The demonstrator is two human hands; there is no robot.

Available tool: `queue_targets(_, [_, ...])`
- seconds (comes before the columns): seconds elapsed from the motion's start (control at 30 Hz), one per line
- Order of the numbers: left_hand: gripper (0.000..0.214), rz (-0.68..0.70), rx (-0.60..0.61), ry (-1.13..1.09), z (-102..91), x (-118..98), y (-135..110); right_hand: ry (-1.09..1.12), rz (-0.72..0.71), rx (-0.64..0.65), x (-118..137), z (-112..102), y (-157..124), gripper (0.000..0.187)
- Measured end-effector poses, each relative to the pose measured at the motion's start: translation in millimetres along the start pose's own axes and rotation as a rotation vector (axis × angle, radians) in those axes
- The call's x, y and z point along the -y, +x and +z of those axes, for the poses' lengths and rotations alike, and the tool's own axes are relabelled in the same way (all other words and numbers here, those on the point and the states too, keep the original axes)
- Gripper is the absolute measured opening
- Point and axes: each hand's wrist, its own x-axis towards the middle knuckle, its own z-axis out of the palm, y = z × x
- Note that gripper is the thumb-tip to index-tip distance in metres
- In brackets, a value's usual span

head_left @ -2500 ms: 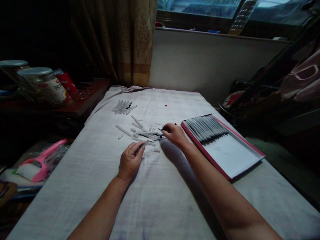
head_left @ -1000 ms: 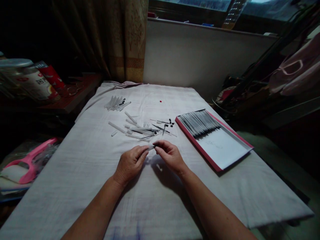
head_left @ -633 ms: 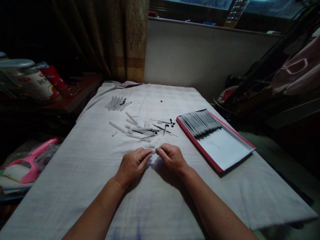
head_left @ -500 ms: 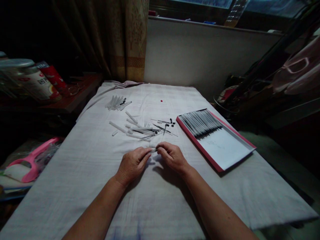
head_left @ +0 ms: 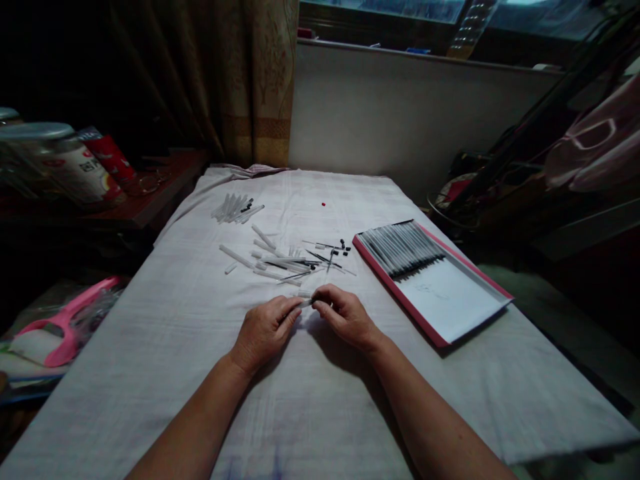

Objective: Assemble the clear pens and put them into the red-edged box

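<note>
Where tubes (head_left: pixel 283 262) lie strewn, pale tablecloth (head_left: pixel 300 400), patterned curtain (head_left: pixel 273 87), window (head_left: pixel 400 8).

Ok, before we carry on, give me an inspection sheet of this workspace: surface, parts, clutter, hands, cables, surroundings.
Surface: pale woven cloth, lightly creased.
Parts: flat red-sided box holding a row of slim black-ended clear tubes; loose translucent plastic tubes and thin dark rods strewn left of the box.
Clutter: small red piece alone toward the far edge; small black caps beside the box.
Hands: left hand pinches a slim translucent piece; right hand closes on its other end; its full length is hidden.
Cables: nothing seen.
Surroundings: brown patterned curtain beyond the cloth; grey-lidded glass jar at left.
</note>
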Motion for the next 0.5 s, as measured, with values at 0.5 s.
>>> queue_targets(0.5, [0.023,0.001,0.027,0.0,-0.8,-0.2,0.0,-0.106,-0.001,0.007,-2.7,1.8,0.5,0.022])
